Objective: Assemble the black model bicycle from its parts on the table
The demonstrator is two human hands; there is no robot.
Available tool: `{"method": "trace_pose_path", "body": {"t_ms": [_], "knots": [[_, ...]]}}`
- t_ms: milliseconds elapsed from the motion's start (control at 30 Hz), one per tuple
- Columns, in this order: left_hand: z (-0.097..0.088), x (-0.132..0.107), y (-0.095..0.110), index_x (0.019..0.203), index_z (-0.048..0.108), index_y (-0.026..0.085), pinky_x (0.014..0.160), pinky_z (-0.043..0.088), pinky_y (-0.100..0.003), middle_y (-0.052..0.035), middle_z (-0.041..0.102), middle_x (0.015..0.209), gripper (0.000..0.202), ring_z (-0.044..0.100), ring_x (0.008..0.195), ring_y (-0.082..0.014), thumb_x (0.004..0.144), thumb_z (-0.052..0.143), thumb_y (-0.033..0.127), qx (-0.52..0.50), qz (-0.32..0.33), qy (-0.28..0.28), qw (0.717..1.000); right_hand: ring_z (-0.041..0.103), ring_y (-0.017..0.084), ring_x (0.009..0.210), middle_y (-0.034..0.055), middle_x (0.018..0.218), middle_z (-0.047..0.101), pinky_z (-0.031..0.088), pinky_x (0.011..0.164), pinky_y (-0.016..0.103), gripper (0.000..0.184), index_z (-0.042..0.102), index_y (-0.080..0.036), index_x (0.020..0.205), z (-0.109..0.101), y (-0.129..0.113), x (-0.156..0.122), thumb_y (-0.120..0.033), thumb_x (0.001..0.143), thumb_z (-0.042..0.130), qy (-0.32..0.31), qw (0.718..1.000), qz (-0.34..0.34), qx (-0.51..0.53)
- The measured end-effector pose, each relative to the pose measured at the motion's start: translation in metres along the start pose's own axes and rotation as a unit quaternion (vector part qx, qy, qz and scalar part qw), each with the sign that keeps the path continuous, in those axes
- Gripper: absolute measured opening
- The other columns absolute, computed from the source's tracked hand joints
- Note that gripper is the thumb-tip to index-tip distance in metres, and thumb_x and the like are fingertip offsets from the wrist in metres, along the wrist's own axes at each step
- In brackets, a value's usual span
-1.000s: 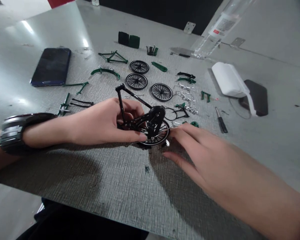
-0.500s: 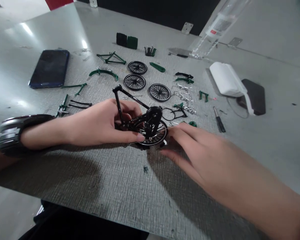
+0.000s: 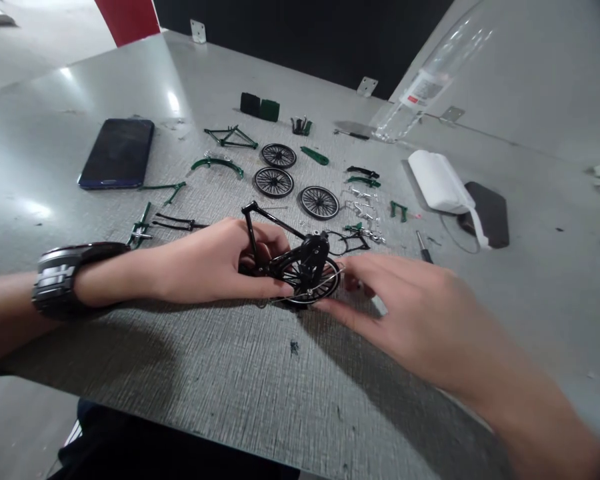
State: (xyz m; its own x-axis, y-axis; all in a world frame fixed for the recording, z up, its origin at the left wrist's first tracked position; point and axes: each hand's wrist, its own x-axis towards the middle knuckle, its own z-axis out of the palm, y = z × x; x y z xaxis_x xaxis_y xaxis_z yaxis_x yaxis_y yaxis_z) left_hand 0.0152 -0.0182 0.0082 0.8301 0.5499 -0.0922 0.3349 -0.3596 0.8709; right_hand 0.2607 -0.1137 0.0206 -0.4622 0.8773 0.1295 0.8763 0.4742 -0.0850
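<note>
Black and glossy, the miniature bicycle frame (image 3: 311,255) of thin tubes is tilted over the middle of the grey, streak-textured tabletop (image 3: 220,387), with a silver-rimmed spoked wheel (image 3: 333,291) at its five o'clock side. Compared with half a second ago, the right hand (image 3: 410,307), which reaches in from four o'clock, has its thumb tip nearer to the bottom edge of this wheel, and the small white piece beside the rim is no more to be seen there. Also, a thin silver-coloured metal wire (image 3: 325,283) now shows more clearly, lying slantwise across the wheel. For the work in hand, this probably means that the attention is on the wire and the rim, while the frame is only being steadied. The left hand (image 3: 205,263), coming from nine o'clock, grasps the frame firmly: the thumb is low in front, by the wheel, and the fingers are curled behind. The right hand is half unfolded, the fingers bent and the thumb apart from them; the index fingertip is close to the wire's end, near the wheel's three o'clock, but whether it pinches the wire or only touches it, this view does not let one say.
</note>
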Motion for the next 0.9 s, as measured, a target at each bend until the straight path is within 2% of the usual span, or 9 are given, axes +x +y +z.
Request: {"method": "trace_pose_path", "body": {"t_ms": [167,267,367,633,767,900], "knots": [[0.0009,-0.0010,-0.0016,0.103,0.070,0.021,0.066,0.055,-0.025,-0.0026,0.075,0.096,0.026,0.071,0.084,-0.0181,0.086,0.072,0.041,0.006,0.020,0.027,0.999,0.069,0.021,0.078,0.0067,0.089,0.074,0.049,0.064,0.033,0.026,0.065,-0.016,0.103,-0.0034,-0.0003,0.0000,-0.039,0.098,0.054,0.049,0.999,-0.019,0.000],[0.0004,-0.0003,-0.0016,0.104,0.069,0.021,0.068,0.055,-0.024,-0.0007,0.075,0.095,0.024,0.071,0.085,-0.0168,0.086,0.072,0.037,-0.013,0.018,0.013,1.000,0.069,0.020,0.077,0.0076,0.090,0.074,0.051,0.065,0.034,0.020,0.066,-0.014,0.102,-0.0034,-0.0019,0.0005,-0.027,0.097,0.050,0.056,0.998,-0.035,0.009],[0.0001,0.0010,-0.0007,0.104,0.067,0.021,0.070,0.055,-0.023,0.0002,0.075,0.095,0.022,0.070,0.087,-0.0162,0.086,0.073,0.033,-0.033,0.015,-0.003,0.999,0.070,0.021,0.077,0.0087,0.092,0.075,0.052,0.064,0.035,0.022,0.066,-0.013,0.101,-0.0036,-0.0025,0.0011,-0.020,0.097,0.046,0.062,0.998,-0.031,0.011],[0.0029,-0.0007,-0.0037,0.106,0.065,0.020,0.071,0.056,-0.026,-0.0021,0.073,0.096,0.032,0.070,0.086,-0.0175,0.086,0.072,0.044,-0.015,0.017,0.038,0.999,0.070,0.020,0.077,0.0088,0.097,0.076,0.051,0.064,0.034,0.025,0.064,-0.011,0.114,-0.0018,-0.0045,-0.0005,-0.016,0.096,0.047,0.085,0.996,-0.025,-0.001],[0.0031,-0.0007,-0.0035,0.118,0.061,0.021,0.076,0.057,-0.027,-0.0025,0.073,0.099,0.044,0.070,0.092,-0.0187,0.085,0.072,0.049,-0.035,-0.004,0.029,0.999,0.066,0.018,0.070,0.0069,0.091,0.074,0.048,0.059,0.032,0.027,0.063,-0.010,0.117,0.0006,-0.0055,0.0011,-0.016,0.096,0.049,0.092,0.995,-0.036,-0.001],[0.0023,-0.0004,-0.0028,0.124,0.059,0.020,0.078,0.058,-0.030,-0.0041,0.073,0.102,0.050,0.071,0.095,-0.0205,0.085,0.072,0.050,-0.029,-0.024,0.016,0.999,0.066,0.017,0.069,0.0054,0.088,0.073,0.048,0.060,0.032,0.024,0.064,-0.009,0.114,0.0003,-0.0057,0.0017,-0.017,0.096,0.051,0.102,0.994,-0.045,-0.004]]}}
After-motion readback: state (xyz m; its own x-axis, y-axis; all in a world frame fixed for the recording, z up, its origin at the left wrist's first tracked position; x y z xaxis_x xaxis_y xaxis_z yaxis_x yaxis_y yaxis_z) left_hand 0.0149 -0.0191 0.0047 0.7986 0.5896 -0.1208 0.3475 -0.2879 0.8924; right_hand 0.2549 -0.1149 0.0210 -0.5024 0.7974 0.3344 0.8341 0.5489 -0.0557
